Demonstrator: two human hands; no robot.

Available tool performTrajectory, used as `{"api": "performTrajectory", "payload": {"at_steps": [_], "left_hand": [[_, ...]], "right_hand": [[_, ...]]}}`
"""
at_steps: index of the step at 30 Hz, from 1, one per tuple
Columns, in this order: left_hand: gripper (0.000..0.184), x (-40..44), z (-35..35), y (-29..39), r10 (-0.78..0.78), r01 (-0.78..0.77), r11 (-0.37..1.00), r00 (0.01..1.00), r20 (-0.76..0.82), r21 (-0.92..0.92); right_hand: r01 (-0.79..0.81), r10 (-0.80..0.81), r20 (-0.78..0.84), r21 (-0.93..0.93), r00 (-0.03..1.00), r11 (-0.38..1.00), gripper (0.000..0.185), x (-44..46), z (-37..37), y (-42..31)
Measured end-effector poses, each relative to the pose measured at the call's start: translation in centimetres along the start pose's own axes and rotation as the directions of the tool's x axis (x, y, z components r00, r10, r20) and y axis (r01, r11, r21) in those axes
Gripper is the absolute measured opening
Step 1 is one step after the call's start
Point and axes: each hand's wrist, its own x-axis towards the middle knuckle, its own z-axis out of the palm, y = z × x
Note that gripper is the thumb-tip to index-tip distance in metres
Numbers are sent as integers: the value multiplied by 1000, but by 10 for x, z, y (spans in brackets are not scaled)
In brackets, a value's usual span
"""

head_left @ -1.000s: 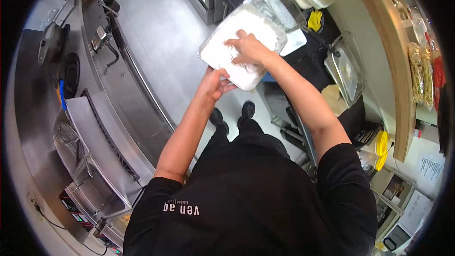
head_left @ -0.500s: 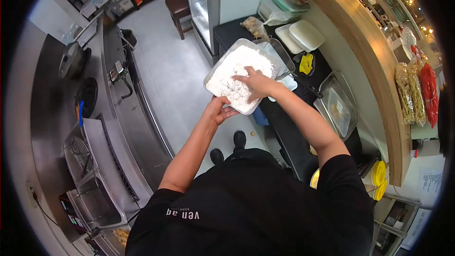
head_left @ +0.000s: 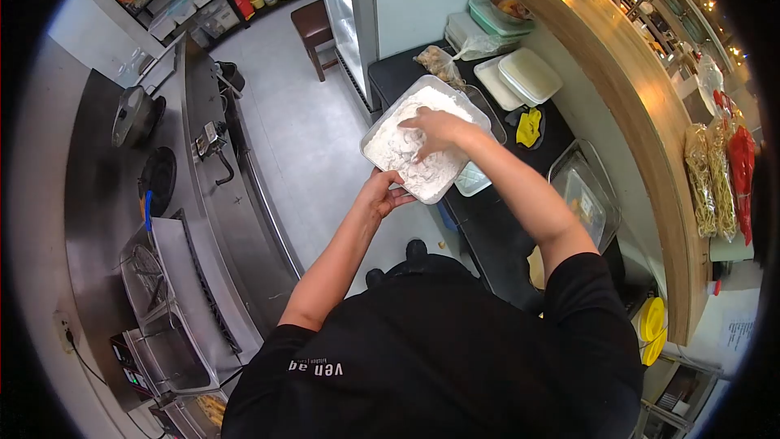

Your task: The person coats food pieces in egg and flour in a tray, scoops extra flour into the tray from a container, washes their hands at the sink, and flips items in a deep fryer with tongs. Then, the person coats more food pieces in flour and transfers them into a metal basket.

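A squarish tray (head_left: 365, 149) full of white flour (head_left: 439, 175) is held up in front of me, beside the black counter. My left hand (head_left: 387, 193) grips its near left edge, thumb at the rim and fingers underneath. Over the middle of the flour is my right hand (head_left: 441, 132), its fingers spread and pressed into the powder. Floury lumps (head_left: 406, 143) show under and between those fingers; what they are coated over cannot be made out.
The black counter (head_left: 504, 236) on my right carries white containers (head_left: 532, 75), a yellow cloth (head_left: 529, 127) and a clear lidded box (head_left: 581, 195). To my left runs a steel counter (head_left: 213, 195) with a fryer (head_left: 166, 341). A brown stool (head_left: 314, 28) stands ahead.
My right hand has shifted slightly up and left within the flour, its fingers curving more around the lumps. The tray sits a little lower and further right in view. My left hand keeps its hold.
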Motion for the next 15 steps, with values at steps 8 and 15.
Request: {"api": "performTrajectory", "payload": {"at_steps": [8, 15], "left_hand": [[68, 16, 9, -1, 3, -5, 999, 999, -33, -38], [64, 33, 16, 5, 5, -5, 1000, 1000, -3, -21]], "right_hand": [[-80, 83, -109, 39, 990, 996, 51, 17, 17, 34], [-151, 175, -138, 166, 975, 975, 45, 10, -11, 36]]}}
